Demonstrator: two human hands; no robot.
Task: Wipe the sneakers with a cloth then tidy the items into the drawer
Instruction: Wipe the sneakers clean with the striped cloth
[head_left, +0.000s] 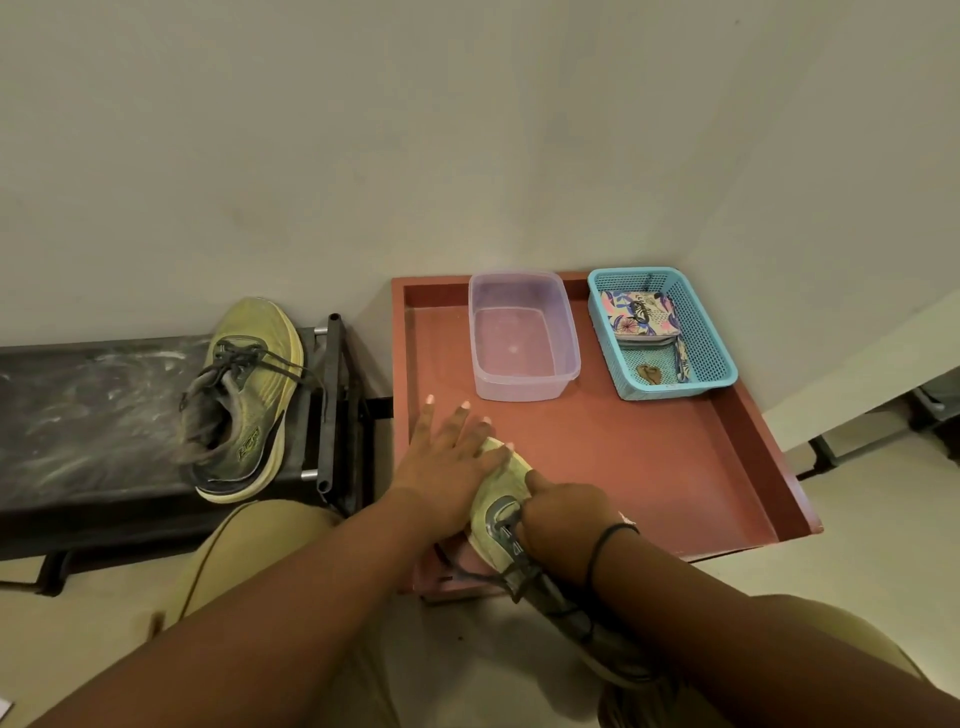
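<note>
A yellow-green sneaker (503, 480) with grey laces lies over the near edge of the red-brown drawer (654, 467), toe pointing away from me. My left hand (447, 457) lies flat on its toe, fingers straight and spread. My right hand (566, 514) grips the sneaker at the laces, fingers curled over its side, and hides the middle of the shoe. A small pale scrap shows by my right wrist; I cannot tell if it is a cloth. The second sneaker (244, 400) lies on its side on the black bench (88, 415) to the left.
In the drawer's far part stand a clear plastic tub (522, 338) and a blue mesh basket (662, 332) holding a patterned pouch and small items. The wall is close behind. My knees are below the drawer's near edge.
</note>
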